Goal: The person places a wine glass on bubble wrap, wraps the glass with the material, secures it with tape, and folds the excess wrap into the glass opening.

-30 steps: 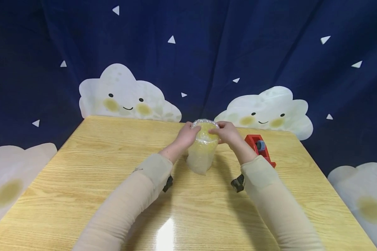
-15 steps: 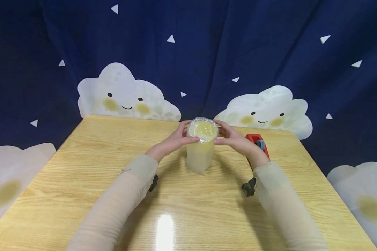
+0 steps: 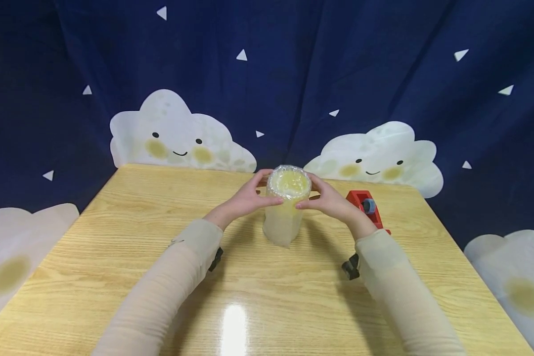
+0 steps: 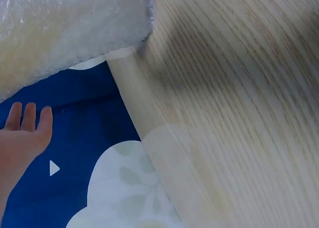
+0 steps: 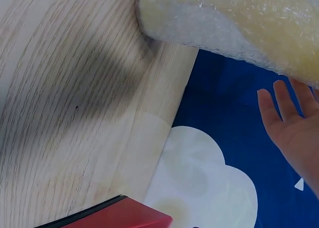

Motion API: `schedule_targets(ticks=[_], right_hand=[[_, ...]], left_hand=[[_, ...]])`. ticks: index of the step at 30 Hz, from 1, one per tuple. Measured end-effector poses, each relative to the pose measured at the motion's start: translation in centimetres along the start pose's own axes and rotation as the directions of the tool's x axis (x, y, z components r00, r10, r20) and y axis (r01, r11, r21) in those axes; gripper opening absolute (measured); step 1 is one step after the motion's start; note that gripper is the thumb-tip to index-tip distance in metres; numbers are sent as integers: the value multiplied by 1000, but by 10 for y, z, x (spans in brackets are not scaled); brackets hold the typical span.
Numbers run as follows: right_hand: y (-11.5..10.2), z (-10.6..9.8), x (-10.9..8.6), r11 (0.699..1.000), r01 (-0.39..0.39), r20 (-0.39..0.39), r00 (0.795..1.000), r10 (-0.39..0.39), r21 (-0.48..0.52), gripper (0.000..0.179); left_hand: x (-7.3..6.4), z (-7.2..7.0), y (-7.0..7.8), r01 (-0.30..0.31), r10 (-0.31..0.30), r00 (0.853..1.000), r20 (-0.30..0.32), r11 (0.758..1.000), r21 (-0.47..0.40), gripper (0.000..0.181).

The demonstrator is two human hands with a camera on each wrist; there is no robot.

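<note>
A bubble-wrapped cylinder [image 3: 284, 220], pale yellow above and whitish below, stands upright on the wooden table. Its round top has a raised ring of clear wrap around a yellow middle. My left hand [image 3: 249, 197] holds the upper left side, thumb across the near face and index finger behind the rim. From the other side my right hand [image 3: 331, 200] holds it likewise. Both wrist views show the outer fingers stretched out apart from the wrap. The wrapped side [image 4: 75, 33] fills the top of the left wrist view, and what lies inside it is hidden.
A red tape dispenser [image 3: 365, 207] with a blue roll stands to the right, close by my right forearm. Behind the wooden table [image 3: 160, 212] hangs a dark blue curtain [image 3: 276, 74] with clouds and white triangles.
Both thumbs have come off the top of the cylinder down to its near face. The hands have spread to its two sides, and the ring of wrap on top shows fully.
</note>
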State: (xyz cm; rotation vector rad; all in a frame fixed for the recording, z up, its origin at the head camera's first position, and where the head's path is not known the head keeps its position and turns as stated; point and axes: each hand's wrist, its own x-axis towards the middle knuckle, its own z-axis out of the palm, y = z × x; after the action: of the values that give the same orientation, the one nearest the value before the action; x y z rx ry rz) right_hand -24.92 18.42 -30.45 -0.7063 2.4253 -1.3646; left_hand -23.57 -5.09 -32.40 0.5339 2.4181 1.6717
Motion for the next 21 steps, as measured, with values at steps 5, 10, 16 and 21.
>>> schedule_targets(ticks=[5, 10, 16, 21], right_hand=[[0, 2, 1, 1000, 10, -9, 1000, -11, -13, 81], [-2, 2, 1, 1000, 8, -3, 1000, -8, -26, 80], [-5, 2, 0, 998, -13, 23, 1000, 14, -69, 80], [-9, 1, -1, 985, -23, 20, 999, 27, -169, 86]], left_hand=[[-1, -1, 0, -8, 11, 999, -45, 999, 53, 75], [-3, -1, 0, 8, -6, 999, -40, 999, 50, 74], [-4, -1, 0, -16, 18, 999, -27, 998, 59, 74], [-5, -3, 0, -37, 45, 998, -38, 981, 192, 83]])
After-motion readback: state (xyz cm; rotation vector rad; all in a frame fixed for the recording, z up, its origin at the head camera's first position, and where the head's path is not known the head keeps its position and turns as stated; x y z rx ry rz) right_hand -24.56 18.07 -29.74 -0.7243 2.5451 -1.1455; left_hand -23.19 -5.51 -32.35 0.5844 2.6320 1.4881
